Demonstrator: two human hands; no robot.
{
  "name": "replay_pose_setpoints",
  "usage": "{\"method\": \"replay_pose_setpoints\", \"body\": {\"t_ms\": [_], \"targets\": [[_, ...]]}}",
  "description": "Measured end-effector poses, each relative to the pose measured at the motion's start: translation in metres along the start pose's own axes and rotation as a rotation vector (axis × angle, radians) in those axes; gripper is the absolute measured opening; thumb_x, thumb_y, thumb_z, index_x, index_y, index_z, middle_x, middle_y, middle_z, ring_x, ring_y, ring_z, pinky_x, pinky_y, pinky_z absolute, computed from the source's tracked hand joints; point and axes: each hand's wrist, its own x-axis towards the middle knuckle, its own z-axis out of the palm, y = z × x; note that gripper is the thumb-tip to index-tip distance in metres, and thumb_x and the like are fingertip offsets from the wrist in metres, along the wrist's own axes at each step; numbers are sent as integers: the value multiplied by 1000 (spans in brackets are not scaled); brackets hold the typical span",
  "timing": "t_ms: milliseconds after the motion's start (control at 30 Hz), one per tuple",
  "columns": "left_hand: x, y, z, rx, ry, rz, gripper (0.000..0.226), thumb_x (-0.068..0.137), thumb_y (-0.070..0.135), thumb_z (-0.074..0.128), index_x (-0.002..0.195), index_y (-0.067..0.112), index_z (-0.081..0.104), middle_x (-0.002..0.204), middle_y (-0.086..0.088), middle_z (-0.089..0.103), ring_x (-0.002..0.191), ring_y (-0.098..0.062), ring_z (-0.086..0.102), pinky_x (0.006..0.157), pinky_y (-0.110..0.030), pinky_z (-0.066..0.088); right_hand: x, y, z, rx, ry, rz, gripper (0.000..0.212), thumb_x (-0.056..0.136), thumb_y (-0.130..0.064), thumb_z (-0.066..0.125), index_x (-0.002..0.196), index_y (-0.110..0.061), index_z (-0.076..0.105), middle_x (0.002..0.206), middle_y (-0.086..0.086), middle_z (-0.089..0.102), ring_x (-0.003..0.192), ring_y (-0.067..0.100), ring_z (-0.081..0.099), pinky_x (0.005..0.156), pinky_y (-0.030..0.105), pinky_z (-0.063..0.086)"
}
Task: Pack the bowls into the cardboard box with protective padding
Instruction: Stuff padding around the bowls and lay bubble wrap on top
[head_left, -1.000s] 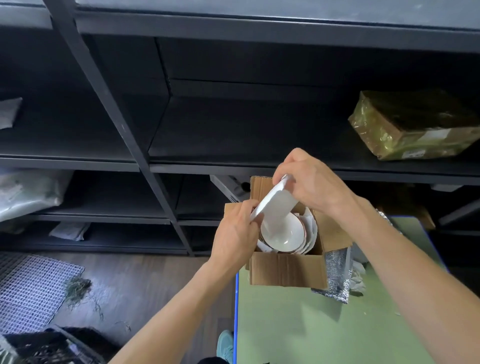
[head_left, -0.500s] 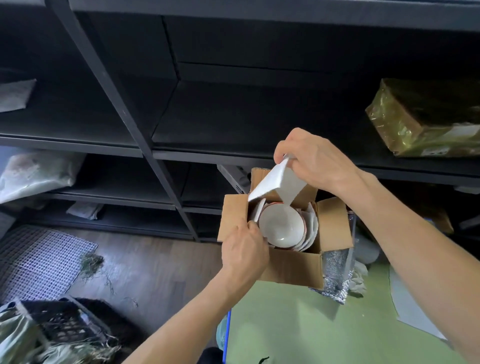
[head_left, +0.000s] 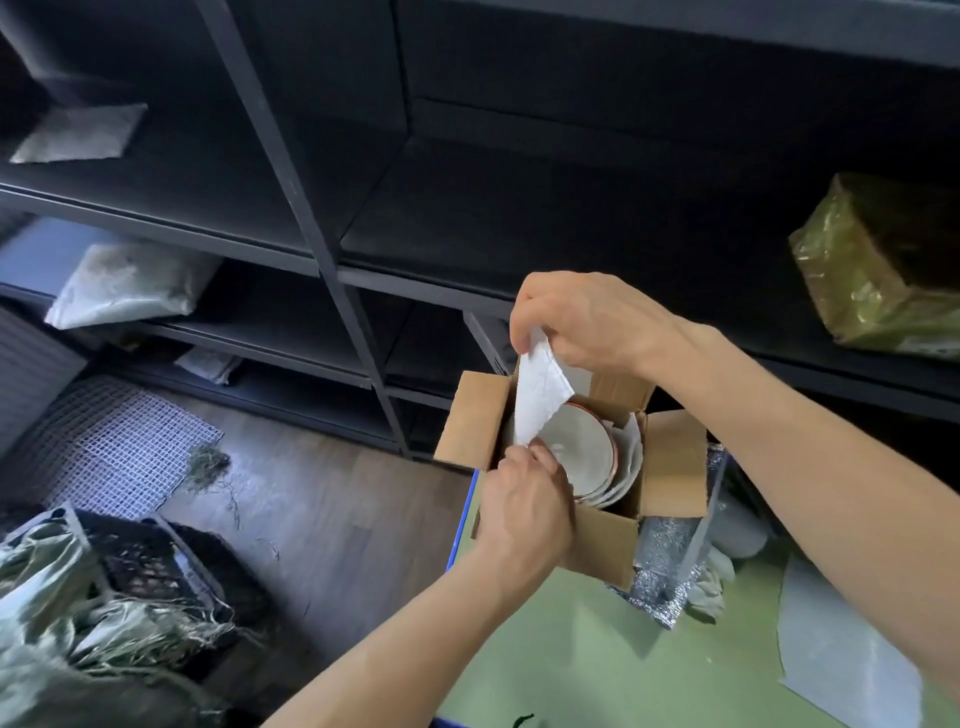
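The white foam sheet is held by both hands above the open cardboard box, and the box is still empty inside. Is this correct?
Not quite. The box is not empty: the head view shows bowls with reddish rims stacked inside the cardboard box. The rest holds: the right hand pinches the top of the white foam sheet and the left hand holds its lower end over the open box.

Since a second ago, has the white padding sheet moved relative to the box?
Yes. The padding sheet has swung from lying across the bowls to standing near upright along the cardboard box's left side, leaving them uncovered.
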Motion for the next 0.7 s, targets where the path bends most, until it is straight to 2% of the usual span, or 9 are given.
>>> {"method": "replay_pose_setpoints", "body": {"t_ms": [67, 300, 367, 433, 533, 633, 700], "targets": [[-4, 2, 1, -15, -10, -10, 41, 97, 28, 50, 129, 4, 41, 115, -11, 54, 94, -28, 63, 61, -33, 39, 4, -2, 1, 11, -6, -32, 32, 88, -4, 59, 91, -34, 68, 109, -11, 55, 96, 13, 56, 65, 24, 38], [-12, 3, 3, -24, 61, -73, 46, 97, 30, 50, 135, 6, 41, 111, -8, 60, 90, -26, 65, 56, -30, 31, 21, -17, 9, 71, -34, -111, 33, 88, -6, 58, 90, -38, 68, 107, -12, 56, 95, 15, 58, 72, 32, 50], [-15, 2, 2, 9, 68, -63, 53, 97, 31, 49, 141, 5, 37, 109, -7, 61, 89, -26, 66, 46, -30, 20, 24, -18, 12, 87, -40, -110, 35, 88, -5, 55, 92, -37, 68, 106, -12, 57, 96, 15, 58, 75, 33, 51], [-17, 2, 2, 41, 65, -48, 59, 96, 31, 50, 146, 4, 32, 109, -7, 61, 88, -26, 65, 45, -28, 10, 25, -17, 17, 77, -45, -113, 39, 88, -2, 53, 98, -37, 67, 103, -12, 58, 97, 15, 58, 76, 34, 51], [-18, 2, 0, 72, 48, -44, 54, 95, 30, 51, 140, 4, 37, 109, -10, 61, 87, -27, 64, 48, -33, 17, 25, -19, 21, 45, -73, -148, 42, 87, 1, 54, 98, -37, 67, 96, -16, 56, 96, 12, 57, 74, 29, 48], [-18, 3, -3, 70, 27, -45, 43, 93, 25, 51, 130, 4, 43, 109, -12, 61, 90, -30, 62, 59, -34, 27, 23, -21, 19, 23, -105, -176, 37, 87, -4, 61, 84, -41, 63, 92, -19, 54, 93, 11, 57, 70, 27, 46], [-18, 2, -4, 59, 14, -36, 39, 94, 23, 49, 128, 5, 44, 107, -12, 61, 88, -31, 62, 54, -33, 26, 22, -20, 15, 7, -123, -171, 37, 87, -8, 67, 76, -42, 57, 92, -19, 54, 90, 11, 57, 71, 28, 51]]}}
